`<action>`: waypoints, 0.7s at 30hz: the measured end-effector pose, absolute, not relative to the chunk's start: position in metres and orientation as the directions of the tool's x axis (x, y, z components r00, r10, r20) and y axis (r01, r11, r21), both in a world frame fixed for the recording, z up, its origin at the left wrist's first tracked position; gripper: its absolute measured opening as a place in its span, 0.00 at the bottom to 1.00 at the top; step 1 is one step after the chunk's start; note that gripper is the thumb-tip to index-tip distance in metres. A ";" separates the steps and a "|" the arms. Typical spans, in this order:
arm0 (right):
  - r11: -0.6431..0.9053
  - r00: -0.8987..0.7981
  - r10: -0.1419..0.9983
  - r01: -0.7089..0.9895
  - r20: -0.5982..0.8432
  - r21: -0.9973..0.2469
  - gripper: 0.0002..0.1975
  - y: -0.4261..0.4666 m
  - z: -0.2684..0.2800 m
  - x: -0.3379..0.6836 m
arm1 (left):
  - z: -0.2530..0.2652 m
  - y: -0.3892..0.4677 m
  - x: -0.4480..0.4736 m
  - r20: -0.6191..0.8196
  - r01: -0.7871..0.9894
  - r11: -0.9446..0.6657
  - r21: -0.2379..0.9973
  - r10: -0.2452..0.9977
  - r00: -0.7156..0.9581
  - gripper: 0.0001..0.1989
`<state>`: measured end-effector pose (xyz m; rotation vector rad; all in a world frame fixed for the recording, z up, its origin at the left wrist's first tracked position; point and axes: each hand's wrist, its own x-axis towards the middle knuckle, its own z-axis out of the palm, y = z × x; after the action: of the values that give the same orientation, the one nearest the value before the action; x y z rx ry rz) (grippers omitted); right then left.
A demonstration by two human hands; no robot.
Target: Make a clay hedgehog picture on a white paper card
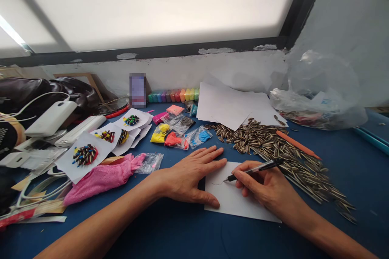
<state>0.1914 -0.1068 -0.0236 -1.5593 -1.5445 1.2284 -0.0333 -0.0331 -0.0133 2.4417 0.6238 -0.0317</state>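
My right hand (266, 186) grips a black and clear pen (257, 168), its tip at a small white sheet of paper (231, 200) on the blue table. A thin curved line shows on the paper just left of the tip. Flat, with fingers spread, my left hand (194, 176) lies over the sheet's left edge. Beyond the right hand spreads a heap of striped sunflower seeds (258, 135), with an orange stick (298, 145) resting on it. Past my left fingertips lie small bags of yellow clay (160, 132), red clay (176, 141) and blue clay (200, 136).
Paper cards with seed-and-clay figures (85, 156) lie at left, beside a pink cloth (100, 180) and white power banks (53, 119). A stack of white paper (225, 101), a row of coloured clay blocks (174, 95) and a phone (137, 90) are at the back. A plastic bag (319, 97) sits back right.
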 end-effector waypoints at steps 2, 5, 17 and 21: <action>-0.140 -0.112 0.974 0.396 -0.199 -0.908 0.19 -0.107 -0.023 0.191 | -0.013 -0.033 -0.033 -0.177 0.448 -0.705 0.550 0.427 0.887 0.49; -0.169 -0.109 0.969 0.368 -0.223 -0.914 0.19 -0.106 -0.022 0.190 | -0.011 -0.033 -0.033 -0.202 0.463 -0.706 0.535 0.426 0.882 0.49; -0.126 -0.091 0.980 0.409 -0.178 -0.904 0.19 -0.108 -0.020 0.190 | -0.011 -0.034 -0.032 -0.203 0.467 -0.704 0.535 0.429 0.880 0.49; -0.115 -0.082 0.983 0.426 -0.165 -0.897 0.18 -0.107 -0.020 0.191 | -0.010 -0.034 -0.033 -0.211 0.472 -0.697 0.540 0.431 0.877 0.49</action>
<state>0.1907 -0.1072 -0.0198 -1.5833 -1.5472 1.1701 -0.0326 -0.0342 -0.0101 2.4399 0.6503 -0.0903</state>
